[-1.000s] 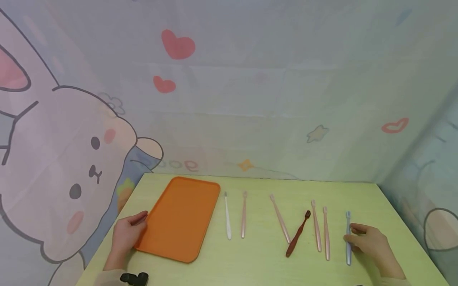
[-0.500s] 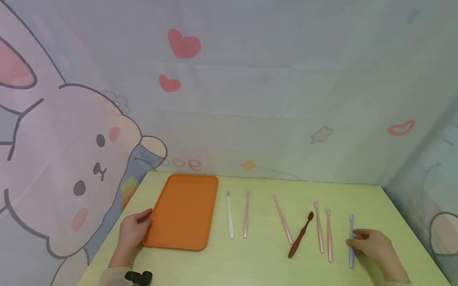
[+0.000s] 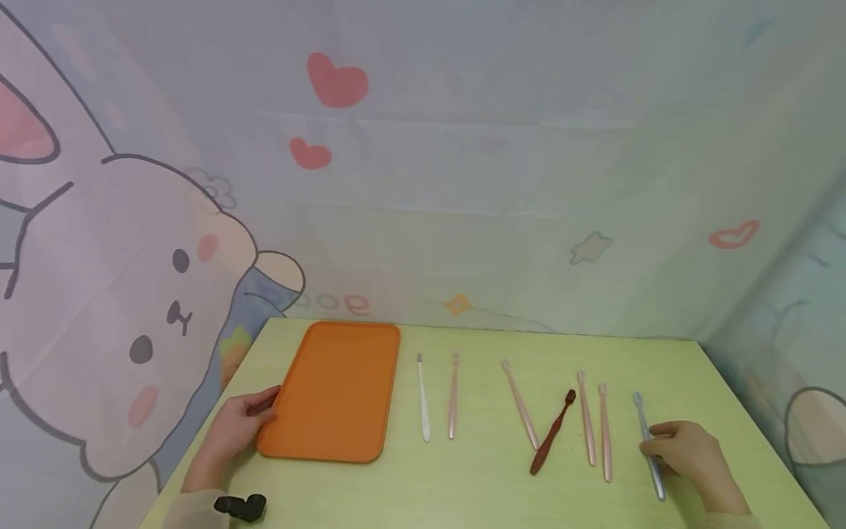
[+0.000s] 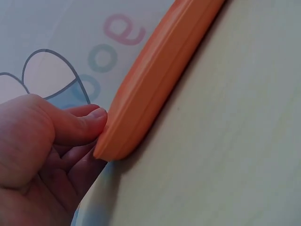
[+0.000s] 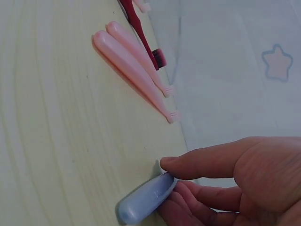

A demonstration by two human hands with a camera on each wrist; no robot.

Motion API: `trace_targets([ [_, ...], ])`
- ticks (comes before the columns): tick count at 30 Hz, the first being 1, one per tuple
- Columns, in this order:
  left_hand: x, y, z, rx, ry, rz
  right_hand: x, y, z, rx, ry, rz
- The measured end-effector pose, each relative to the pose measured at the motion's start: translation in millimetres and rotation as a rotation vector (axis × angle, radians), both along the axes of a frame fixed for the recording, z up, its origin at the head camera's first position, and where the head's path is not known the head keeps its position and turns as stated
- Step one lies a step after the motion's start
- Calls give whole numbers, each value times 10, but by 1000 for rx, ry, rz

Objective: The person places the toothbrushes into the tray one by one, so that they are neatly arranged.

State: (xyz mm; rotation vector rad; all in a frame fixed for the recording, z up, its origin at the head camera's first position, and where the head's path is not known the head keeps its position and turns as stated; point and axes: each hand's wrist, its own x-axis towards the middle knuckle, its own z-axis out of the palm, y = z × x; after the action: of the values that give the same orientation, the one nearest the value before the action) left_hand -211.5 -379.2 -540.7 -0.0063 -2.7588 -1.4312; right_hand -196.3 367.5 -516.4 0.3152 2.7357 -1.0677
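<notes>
An orange tray (image 3: 330, 397) lies on the left of the table. My left hand (image 3: 236, 430) is at its left edge, thumb and fingers pinching the rim; in the left wrist view the thumb tip meets the tray's corner (image 4: 127, 132). A light blue toothbrush (image 3: 654, 474) is at the far right, its head pointing away. My right hand (image 3: 690, 452) pinches it mid-handle between thumb and fingers. In the right wrist view the brush's rounded handle end (image 5: 141, 200) sticks out past the thumb, and its head is hidden.
Between the hands lie a white toothbrush (image 3: 423, 400), several pink toothbrushes (image 3: 452, 400) and a dark red toothbrush (image 3: 551, 433) whose handle lies close to a slanted pink one (image 3: 518, 404). A cartoon-printed cloth (image 3: 463, 184) hangs behind the table.
My left hand has turned the tray straighter, its near edge shifting away. Under my right hand the blue toothbrush has tilted, its head swinging left and its handle end right.
</notes>
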Motion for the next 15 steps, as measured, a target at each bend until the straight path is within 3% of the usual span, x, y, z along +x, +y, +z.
trace_targets([
  [7, -62, -74, 19, -41, -12, -46, -32, -30, -26, -31, -19, -15],
  [15, -84, -115, 25, -4, -53, -54, -55, -49, -69, -20, -8, 3],
])
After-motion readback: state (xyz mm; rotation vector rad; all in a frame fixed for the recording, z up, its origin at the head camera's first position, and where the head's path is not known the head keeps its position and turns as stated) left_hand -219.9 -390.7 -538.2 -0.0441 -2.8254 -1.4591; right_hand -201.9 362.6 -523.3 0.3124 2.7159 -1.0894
